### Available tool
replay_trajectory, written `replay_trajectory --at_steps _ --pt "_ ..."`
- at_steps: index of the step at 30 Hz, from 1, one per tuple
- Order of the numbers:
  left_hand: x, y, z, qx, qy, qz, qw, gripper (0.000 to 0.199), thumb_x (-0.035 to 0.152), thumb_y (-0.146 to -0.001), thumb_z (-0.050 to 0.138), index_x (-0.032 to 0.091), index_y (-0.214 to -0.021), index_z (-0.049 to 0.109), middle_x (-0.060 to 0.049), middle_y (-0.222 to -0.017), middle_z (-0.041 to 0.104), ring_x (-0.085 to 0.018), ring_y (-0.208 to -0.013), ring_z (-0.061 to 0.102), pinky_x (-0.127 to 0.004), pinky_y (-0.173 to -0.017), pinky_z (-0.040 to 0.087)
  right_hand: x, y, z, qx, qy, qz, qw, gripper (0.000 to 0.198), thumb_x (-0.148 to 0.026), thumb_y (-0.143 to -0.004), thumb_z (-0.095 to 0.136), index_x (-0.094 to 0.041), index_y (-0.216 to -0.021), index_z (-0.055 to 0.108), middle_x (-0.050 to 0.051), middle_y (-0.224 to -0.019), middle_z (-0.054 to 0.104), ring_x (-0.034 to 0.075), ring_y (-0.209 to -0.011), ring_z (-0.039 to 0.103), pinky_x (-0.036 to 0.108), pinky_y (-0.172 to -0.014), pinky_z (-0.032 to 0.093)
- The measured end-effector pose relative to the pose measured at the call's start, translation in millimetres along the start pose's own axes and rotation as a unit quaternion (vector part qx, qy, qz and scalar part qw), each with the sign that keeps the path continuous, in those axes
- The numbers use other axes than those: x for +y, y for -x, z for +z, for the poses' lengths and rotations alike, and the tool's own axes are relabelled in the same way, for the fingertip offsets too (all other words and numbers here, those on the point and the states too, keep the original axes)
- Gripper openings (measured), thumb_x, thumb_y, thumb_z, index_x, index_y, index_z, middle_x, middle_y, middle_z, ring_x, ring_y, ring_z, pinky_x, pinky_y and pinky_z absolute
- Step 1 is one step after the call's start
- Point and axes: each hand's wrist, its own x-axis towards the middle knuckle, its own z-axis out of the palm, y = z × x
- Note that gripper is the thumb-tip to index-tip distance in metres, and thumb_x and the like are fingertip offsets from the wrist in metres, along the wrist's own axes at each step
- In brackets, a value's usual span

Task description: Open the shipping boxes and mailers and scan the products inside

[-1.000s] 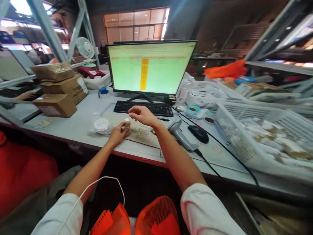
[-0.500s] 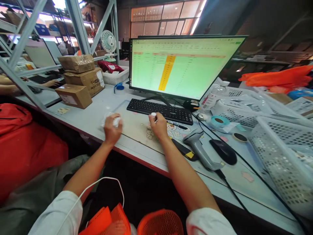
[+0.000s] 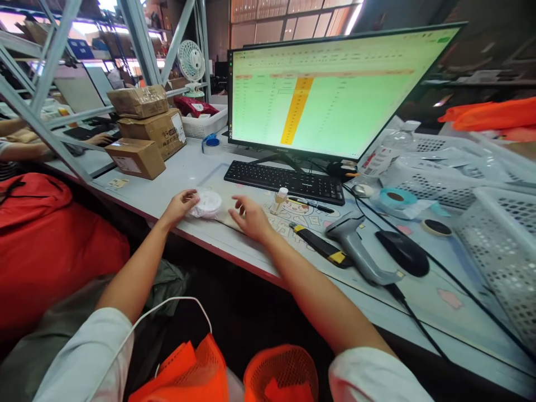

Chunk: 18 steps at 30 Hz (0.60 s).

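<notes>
My left hand [image 3: 181, 206] is at the front of the desk, its fingers closed on the near-left edge of a round white item wrapped in clear plastic [image 3: 209, 204]. What the item is, I cannot make out. To its right, my right hand [image 3: 251, 216] hovers over the desk mat, fingers apart and nothing in them. Just beyond that hand a small clear bottle with a white cap [image 3: 280, 201] stands upright on the mat. A black pen [image 3: 314, 205] lies beside the bottle.
Behind are a keyboard [image 3: 285, 181] and monitor [image 3: 335, 95]. A yellow-black utility knife [image 3: 322, 245], grey barcode scanner [image 3: 362, 251] and mouse [image 3: 402, 253] lie at right, near white baskets [image 3: 498, 234]. Cardboard boxes [image 3: 138, 159] stand at left; a co-worker's hand [image 3: 101, 138] shows beyond.
My right hand has let go of the white-capped bottle, which now stands on the mat, and its fingers have spread toward the left. The round white item now shows plainly at my left hand.
</notes>
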Motion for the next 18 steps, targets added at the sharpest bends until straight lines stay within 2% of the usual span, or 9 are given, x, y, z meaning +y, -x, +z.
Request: replay_trajectory --at_steps 2,4,6,8,10,13,16,18 --pt "8 10 9 -0.020 -0.016 0.027 0.999 0.061 0.055 -0.062 0.084 0.013 -0.104 0.071 -0.009 -0.099 0.070 -0.022 -0.091 0.065 -0.032 -0.084 0.053 5 1 16 -0.065 -0.019 0.032 0.997 0.055 -0.039 -0.092 0.065 -0.016 -0.140 0.052 0.011 -0.112 0.068 0.018 -0.079 0.061 0.034 -0.079 0.049" --pt "17 18 18 -0.013 -0.037 0.063 0.997 0.049 0.054 -0.069 0.080 0.013 -0.095 0.071 -0.008 -0.096 0.070 -0.020 -0.087 0.065 -0.030 -0.081 0.053 12 -1 24 -0.079 -0.023 0.054 0.995 0.060 -0.037 -0.090 0.068 -0.014 -0.142 0.051 0.012 -0.112 0.069 0.018 -0.081 0.060 0.033 -0.080 0.048" --pt "27 23 22 0.024 -0.040 0.095 0.994 0.041 0.052 -0.074 0.076 0.014 -0.089 0.069 -0.006 -0.091 0.068 -0.017 -0.081 0.063 -0.028 -0.077 0.052 16 -2 25 -0.082 -0.028 0.055 0.995 0.045 -0.031 -0.091 0.066 -0.014 -0.132 0.059 0.010 -0.102 0.070 0.018 -0.081 0.060 0.032 -0.080 0.046" --pt "35 25 23 0.054 0.000 0.108 0.993 0.037 0.049 -0.077 0.075 0.015 -0.089 0.067 -0.004 -0.084 0.066 -0.015 -0.077 0.061 -0.026 -0.074 0.051 19 -3 23 -0.079 -0.036 0.049 0.995 0.023 -0.025 -0.091 0.062 -0.016 -0.112 0.067 0.006 -0.091 0.070 0.018 -0.079 0.060 0.031 -0.078 0.044" --pt "40 26 20 0.051 0.071 0.092 0.992 0.038 0.049 -0.077 0.075 0.015 -0.090 0.066 -0.003 -0.083 0.064 -0.014 -0.076 0.061 -0.026 -0.072 0.052 19 -4 21 -0.067 -0.041 0.047 0.996 0.009 -0.023 -0.091 0.059 -0.018 -0.094 0.066 0.003 -0.084 0.069 0.017 -0.077 0.058 0.029 -0.075 0.042" --pt "36 26 15 0.030 0.129 0.021 0.991 0.043 0.050 -0.073 0.075 0.014 -0.094 0.064 -0.005 -0.089 0.065 -0.015 -0.076 0.063 -0.025 -0.064 0.054 19 -4 21 -0.040 -0.034 0.058 0.997 0.007 -0.023 -0.089 0.057 -0.018 -0.085 0.061 0.002 -0.079 0.066 0.016 -0.073 0.055 0.028 -0.071 0.039" --pt "23 27 10 0.022 0.054 -0.015 0.998 0.045 0.045 -0.068 0.075 0.015 -0.099 0.063 -0.006 -0.096 0.066 -0.015 -0.076 0.063 -0.022 -0.057 0.053 19 -4 23 -0.025 -0.026 0.065 0.997 0.003 -0.020 -0.084 0.058 -0.019 -0.082 0.057 0.002 -0.078 0.063 0.016 -0.072 0.053 0.028 -0.070 0.037" --pt "15 28 8 -0.012 0.000 -0.025 1.000 0.044 0.043 -0.067 0.074 0.014 -0.099 0.064 -0.007 -0.097 0.066 -0.015 -0.075 0.062 -0.023 -0.055 0.054 19 -5 24 -0.020 -0.022 0.070 0.997 0.005 -0.019 -0.080 0.058 -0.020 -0.079 0.054 0.001 -0.076 0.061 0.016 -0.071 0.051 0.028 -0.069 0.036"
